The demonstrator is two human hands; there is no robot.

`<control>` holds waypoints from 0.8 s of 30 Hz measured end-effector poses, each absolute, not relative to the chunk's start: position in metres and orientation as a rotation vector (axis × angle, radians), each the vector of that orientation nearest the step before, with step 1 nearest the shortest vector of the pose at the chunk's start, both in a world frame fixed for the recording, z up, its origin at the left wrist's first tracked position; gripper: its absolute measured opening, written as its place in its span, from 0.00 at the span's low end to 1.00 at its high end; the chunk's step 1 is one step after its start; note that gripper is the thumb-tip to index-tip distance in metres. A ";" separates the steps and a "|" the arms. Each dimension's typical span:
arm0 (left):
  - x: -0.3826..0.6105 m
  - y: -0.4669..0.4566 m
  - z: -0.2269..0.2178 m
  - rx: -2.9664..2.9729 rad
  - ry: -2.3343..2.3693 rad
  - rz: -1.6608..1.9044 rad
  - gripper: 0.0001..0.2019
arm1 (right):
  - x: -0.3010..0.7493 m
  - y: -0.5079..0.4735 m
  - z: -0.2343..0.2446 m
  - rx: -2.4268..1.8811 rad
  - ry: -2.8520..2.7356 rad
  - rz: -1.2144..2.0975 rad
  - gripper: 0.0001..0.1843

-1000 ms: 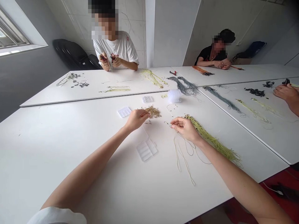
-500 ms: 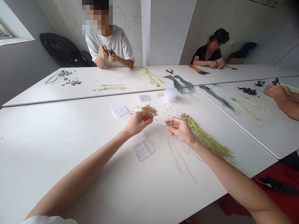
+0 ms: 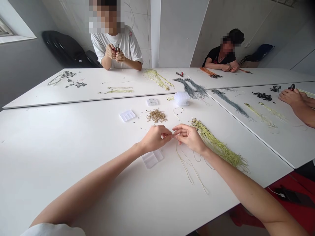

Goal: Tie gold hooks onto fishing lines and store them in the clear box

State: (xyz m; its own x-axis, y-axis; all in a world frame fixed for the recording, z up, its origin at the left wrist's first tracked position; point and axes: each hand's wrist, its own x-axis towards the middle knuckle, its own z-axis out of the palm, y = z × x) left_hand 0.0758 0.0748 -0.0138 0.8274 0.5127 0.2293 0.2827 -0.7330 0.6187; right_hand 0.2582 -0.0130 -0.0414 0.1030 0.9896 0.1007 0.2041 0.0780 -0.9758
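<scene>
My left hand [image 3: 157, 137] and my right hand [image 3: 188, 137] meet fingertip to fingertip over the table. Thumb and fingers of the left are pinched; the small metal clip seen there half a second ago is hidden between the fingertips. My right hand pinches the end of a thin pale cord [image 3: 183, 160], whose loops hang down onto the table. Just beyond the left hand lies a heap of small brass-coloured clips [image 3: 157, 115]. A clear compartment box [image 3: 150, 160] is partly covered by my left hand. Beside my right hand lies a bundle of yellow-green cords [image 3: 219, 144].
Farther back stand a small clear box [image 3: 127, 115], another clear box [image 3: 152, 102] and a stack of clear boxes [image 3: 181, 98]. Grey cord bundles [image 3: 189, 88] lie across the table seam. Two people [image 3: 116, 46] sit opposite; another person's hands [image 3: 292, 98] work at right.
My left hand has moved right and slightly toward me, closing the gap to my right fingertips. My right hand has stayed nearly in place.
</scene>
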 end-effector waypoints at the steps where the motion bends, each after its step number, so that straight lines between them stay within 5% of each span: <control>1: 0.076 0.075 -0.014 2.430 0.584 0.515 0.12 | 0.259 -0.013 -0.042 -1.341 -1.318 0.967 0.17; 9: 0.073 0.078 -0.012 2.405 0.593 0.487 0.12 | 0.269 -0.012 -0.042 -1.487 -1.375 0.938 0.13; 17: 0.071 0.079 -0.007 2.282 0.653 0.456 0.10 | 0.270 -0.017 -0.037 -1.607 -1.634 0.371 0.08; 24: 0.069 0.080 0.001 2.273 0.533 0.472 0.10 | 0.260 -0.022 -0.024 -1.261 -1.231 1.292 0.15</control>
